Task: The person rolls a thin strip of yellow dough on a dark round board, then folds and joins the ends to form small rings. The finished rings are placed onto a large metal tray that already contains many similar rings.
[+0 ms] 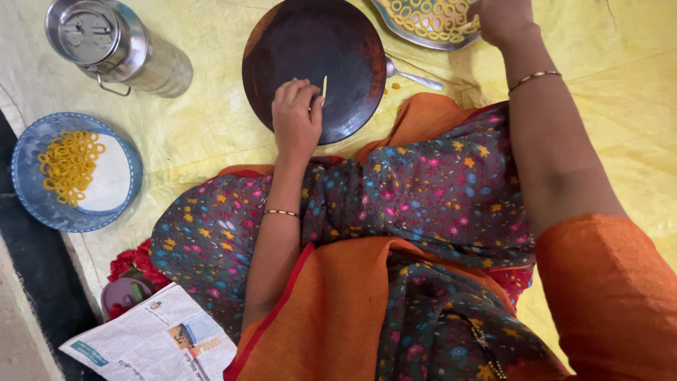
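Head view: left hand (296,120) on dark round board (314,42), fingers pinched on thin dough strip (324,87) pointing far. Right hand (502,17) at far-right steel plate (402,28); grip hidden, cannot tell.

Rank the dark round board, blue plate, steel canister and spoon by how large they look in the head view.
1. Dark round board, clearly largest.
2. Blue plate and steel canister: similar spans, so no firm order between them.
3. Spoon, smallest, with its bowl partly hidden behind the board.
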